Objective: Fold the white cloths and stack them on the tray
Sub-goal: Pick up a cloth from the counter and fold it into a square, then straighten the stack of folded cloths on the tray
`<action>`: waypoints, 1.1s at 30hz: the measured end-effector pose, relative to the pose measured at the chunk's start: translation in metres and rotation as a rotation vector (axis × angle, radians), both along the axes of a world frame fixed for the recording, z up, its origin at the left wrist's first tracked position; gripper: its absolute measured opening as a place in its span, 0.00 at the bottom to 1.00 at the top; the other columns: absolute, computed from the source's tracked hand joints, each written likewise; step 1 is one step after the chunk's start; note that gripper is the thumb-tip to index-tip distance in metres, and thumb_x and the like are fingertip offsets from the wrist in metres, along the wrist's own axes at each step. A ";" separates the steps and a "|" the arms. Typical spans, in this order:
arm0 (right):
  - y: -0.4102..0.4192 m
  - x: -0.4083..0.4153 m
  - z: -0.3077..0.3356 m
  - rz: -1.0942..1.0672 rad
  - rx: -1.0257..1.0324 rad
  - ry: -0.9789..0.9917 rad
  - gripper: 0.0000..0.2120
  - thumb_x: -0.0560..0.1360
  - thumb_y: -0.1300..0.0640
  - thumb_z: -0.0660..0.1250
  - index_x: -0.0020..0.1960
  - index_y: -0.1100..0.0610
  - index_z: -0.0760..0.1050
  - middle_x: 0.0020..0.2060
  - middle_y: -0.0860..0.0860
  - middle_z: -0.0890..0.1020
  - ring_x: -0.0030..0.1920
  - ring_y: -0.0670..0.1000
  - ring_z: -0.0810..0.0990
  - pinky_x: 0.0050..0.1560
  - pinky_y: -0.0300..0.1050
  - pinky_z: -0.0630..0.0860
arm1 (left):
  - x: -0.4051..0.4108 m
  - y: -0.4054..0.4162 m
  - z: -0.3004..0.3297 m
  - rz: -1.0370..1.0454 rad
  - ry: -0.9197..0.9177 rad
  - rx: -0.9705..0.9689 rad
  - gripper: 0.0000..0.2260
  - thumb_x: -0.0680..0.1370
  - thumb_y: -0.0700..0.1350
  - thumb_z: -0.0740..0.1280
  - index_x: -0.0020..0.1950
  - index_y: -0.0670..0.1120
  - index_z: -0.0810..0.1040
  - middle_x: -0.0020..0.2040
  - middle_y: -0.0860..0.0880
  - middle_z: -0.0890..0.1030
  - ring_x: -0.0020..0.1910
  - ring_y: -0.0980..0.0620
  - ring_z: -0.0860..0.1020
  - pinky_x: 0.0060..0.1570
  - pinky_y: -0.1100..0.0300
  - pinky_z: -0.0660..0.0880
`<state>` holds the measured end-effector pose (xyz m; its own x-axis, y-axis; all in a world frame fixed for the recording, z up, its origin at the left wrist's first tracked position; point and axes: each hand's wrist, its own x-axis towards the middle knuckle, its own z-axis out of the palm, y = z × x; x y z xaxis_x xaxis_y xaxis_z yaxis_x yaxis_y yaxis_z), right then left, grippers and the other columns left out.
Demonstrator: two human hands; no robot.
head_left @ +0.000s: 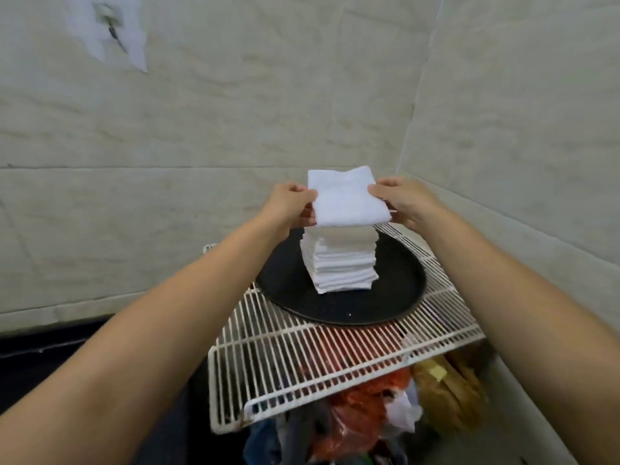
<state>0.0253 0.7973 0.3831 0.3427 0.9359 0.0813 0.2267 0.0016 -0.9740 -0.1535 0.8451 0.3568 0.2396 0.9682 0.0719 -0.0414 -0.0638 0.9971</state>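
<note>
Two bare forearms reach in from the bottom corners toward the middle of the view. Between and below them a white wire rack [335, 357] of thin parallel bars lies tilted over a heap of crumpled orange, red and yellowish bags [385, 407], soft and shiny. On the rack sits a round black tray [339, 308], matte, with a low rim. A tall stack of folded white cloths [342, 263] stands near the tray's middle, square in outline, its layered edges slightly uneven.

Above the stack, a folded white cloth [349, 199], soft and terry-like, is held flat, its near edge directly over the top of the pile; whether it touches the pile cannot be told. The left hand [290, 204] pinches the cloth's left edge, thumb on top. The right hand [404, 199] pinches its right edge in the same manner, fingers curled beneath.

Pale, veined stone-like wall panels [201, 129] meet in a corner behind the tray. A dark ledge runs along the lower left.
</note>
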 end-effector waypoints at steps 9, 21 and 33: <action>0.065 0.047 -0.044 0.285 -0.096 0.051 0.03 0.77 0.62 0.66 0.49 0.56 0.73 0.38 0.51 0.80 0.29 0.42 0.80 0.26 0.34 0.75 | 0.025 0.035 -0.034 0.232 0.078 -0.098 0.14 0.77 0.40 0.66 0.34 0.46 0.67 0.24 0.52 0.76 0.23 0.57 0.74 0.21 0.68 0.71; 0.079 0.068 -0.104 0.242 -0.225 0.224 0.24 0.80 0.45 0.56 0.71 0.56 0.65 0.68 0.57 0.72 0.67 0.54 0.72 0.60 0.50 0.71 | 0.014 0.023 -0.086 0.426 -0.040 -0.337 0.26 0.79 0.59 0.58 0.65 0.40 0.70 0.55 0.43 0.77 0.53 0.48 0.77 0.56 0.54 0.76; 0.064 0.053 -0.124 0.367 -0.293 0.434 0.23 0.79 0.38 0.55 0.39 0.52 0.78 0.43 0.56 0.79 0.39 0.54 0.76 0.37 0.45 0.70 | 0.067 0.002 -0.067 -0.004 -0.193 -0.558 0.21 0.81 0.60 0.48 0.68 0.52 0.67 0.66 0.48 0.62 0.61 0.41 0.69 0.67 0.54 0.63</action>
